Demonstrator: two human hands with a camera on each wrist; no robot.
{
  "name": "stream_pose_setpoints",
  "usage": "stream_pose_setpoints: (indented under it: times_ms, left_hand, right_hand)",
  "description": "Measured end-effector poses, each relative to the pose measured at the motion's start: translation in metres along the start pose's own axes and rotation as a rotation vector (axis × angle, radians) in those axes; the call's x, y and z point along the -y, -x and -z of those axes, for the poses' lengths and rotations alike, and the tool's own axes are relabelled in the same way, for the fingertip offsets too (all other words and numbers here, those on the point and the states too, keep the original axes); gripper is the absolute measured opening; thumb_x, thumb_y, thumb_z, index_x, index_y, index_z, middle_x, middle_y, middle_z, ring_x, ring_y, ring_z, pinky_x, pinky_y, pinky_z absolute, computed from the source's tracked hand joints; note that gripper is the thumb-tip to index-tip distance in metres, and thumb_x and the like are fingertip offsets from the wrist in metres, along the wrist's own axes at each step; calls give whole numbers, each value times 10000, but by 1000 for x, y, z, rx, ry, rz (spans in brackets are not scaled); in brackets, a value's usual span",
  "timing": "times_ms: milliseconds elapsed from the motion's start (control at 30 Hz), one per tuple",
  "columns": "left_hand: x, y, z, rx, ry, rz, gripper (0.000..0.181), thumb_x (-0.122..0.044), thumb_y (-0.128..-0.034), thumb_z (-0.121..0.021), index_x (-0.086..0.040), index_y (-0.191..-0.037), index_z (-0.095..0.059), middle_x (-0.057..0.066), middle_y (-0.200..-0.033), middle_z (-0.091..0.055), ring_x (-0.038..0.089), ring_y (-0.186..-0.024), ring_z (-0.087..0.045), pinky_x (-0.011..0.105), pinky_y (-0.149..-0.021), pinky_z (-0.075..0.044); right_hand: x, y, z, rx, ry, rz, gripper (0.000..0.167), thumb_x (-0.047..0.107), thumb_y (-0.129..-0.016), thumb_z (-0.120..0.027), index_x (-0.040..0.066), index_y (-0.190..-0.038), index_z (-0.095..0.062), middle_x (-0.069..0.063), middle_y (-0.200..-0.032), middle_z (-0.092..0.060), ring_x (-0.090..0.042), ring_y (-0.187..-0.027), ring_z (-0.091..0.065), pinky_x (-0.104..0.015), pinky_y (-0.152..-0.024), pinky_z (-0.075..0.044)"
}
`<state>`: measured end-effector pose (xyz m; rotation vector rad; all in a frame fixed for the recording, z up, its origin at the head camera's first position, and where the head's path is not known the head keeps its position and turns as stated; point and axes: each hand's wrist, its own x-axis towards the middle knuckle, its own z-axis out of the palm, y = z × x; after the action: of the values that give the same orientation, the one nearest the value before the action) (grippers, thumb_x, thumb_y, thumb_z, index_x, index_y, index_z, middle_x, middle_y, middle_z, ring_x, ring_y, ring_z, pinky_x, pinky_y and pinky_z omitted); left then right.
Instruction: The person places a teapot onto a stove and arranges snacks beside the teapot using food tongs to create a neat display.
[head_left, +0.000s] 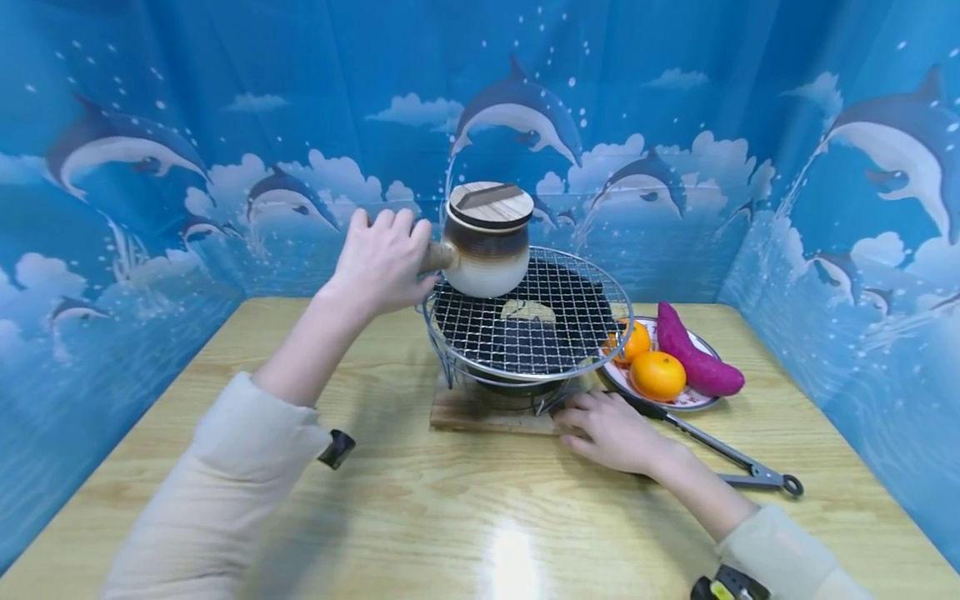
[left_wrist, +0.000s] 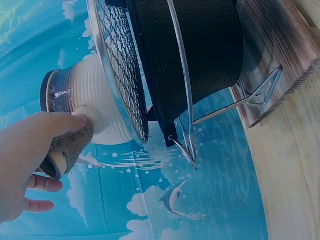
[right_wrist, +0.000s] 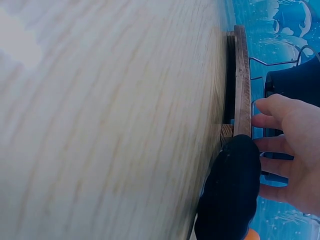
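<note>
Gripping the lidded brown-and-white ceramic pot [head_left: 487, 268] by its rough brown handle [head_left: 438, 257], your left hand [head_left: 386, 262] has it over the round silver mesh [head_left: 573, 333], unreleased; your right hand [head_left: 607, 430], fingers loosely extended, lies beside the brown wooden board [head_left: 483, 418].

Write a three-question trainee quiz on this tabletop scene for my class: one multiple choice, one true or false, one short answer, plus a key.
1. What does the pale round lid on the brown-and-white ceramic pot look made of?
A. Wood
B. Clear glass
C. Shiny metal

2. True or false: the purple tapered sweet potato lies on the silver round wire grill.

3. Which hand grips the brown cylindrical handle on the pot's side?

Key:
1. A.
2. False; the sweet potato lies on the white patterned round plate.
3. The left hand.
</note>
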<state>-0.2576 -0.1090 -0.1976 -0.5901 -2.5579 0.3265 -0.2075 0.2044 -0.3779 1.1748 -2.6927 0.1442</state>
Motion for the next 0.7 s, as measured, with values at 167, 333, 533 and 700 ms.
stream_pose_setpoints:
  times_ms: [167, 333, 533, 700]
  left_hand:
    - [1, 6, 1, -53, 20, 2, 442, -444, -854, -558, -20, -961, -497, 148, -903, -514, 327, -857, -480, 494, -771, -369]
    - [0, 11, -1, -200, 22, -31, 375, -389, -885, -538, -16, -869, -503, 142, -837, -516, 321, -790, -481, 476, -727, -389]
    - [0, 15, -2, -393, 59, -105, 299, -271, -897, -529, 12, -800, -547, 170, -835, -569, 344, -801, -531, 466, -736, -432]
    - [-3, 18, 0, -499, 99, -178, 262, -213, -884, -561, 19, -761, -556, 176, -809, -587, 343, -785, -543, 449, -735, -440]
  right_hand:
    - [0, 0, 1, 11, -5, -5, 259, 291, -858, -635, 143, -1066, -678, -70, -1069, -618, -284, -991, -558, -492, -799, -442]
    - [0, 0, 0, 4, -3, -1, 259, 297, -856, -638, 146, -1062, -679, -66, -1068, -617, -278, -987, -559, -484, -794, -449]
    - [1, 1, -1, -9, -8, 12, 249, 283, -853, -642, 140, -1053, -680, -68, -1054, -615, -269, -967, -563, -470, -781, -459]
    - [0, 1, 0, -30, 2, 22, 243, 274, -841, -655, 137, -1039, -683, -72, -1038, -618, -265, -952, -567, -462, -771, -465]
